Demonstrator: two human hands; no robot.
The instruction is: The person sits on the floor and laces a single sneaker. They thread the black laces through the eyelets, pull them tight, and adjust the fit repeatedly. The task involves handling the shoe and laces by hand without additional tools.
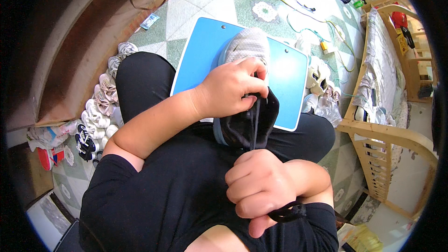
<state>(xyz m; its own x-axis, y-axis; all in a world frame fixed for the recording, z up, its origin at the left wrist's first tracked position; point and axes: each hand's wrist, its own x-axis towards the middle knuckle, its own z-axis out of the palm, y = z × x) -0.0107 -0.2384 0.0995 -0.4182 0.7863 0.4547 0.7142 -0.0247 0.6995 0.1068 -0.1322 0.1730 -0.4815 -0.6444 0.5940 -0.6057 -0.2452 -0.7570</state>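
A grey sneaker (pixel 246 43) with a black lining lies on a blue board (pixel 196 56) with a white edge, its toe pointing away from me and its heel close to my lap. My left hand (pixel 238 85) is over the shoe's lacing area, thumb and fingers pinched there; what exactly they pinch is partly hidden. My right hand (pixel 264 185) is closed around a dark shoelace (pixel 256 126), which runs taut from the shoe's throat towards my body. A black loop of lace (pixel 288 212) sticks out below the right fist.
Several pairs of shoes (pixel 99 112) line the floor at the left, beside brown wooden furniture (pixel 80 42). White shoes (pixel 317 75) and a clear plastic bag (pixel 328 110) lie right of the board. Cables (pixel 297 10) cross the tiled floor; a wooden bed frame (pixel 395 133) stands at the right.
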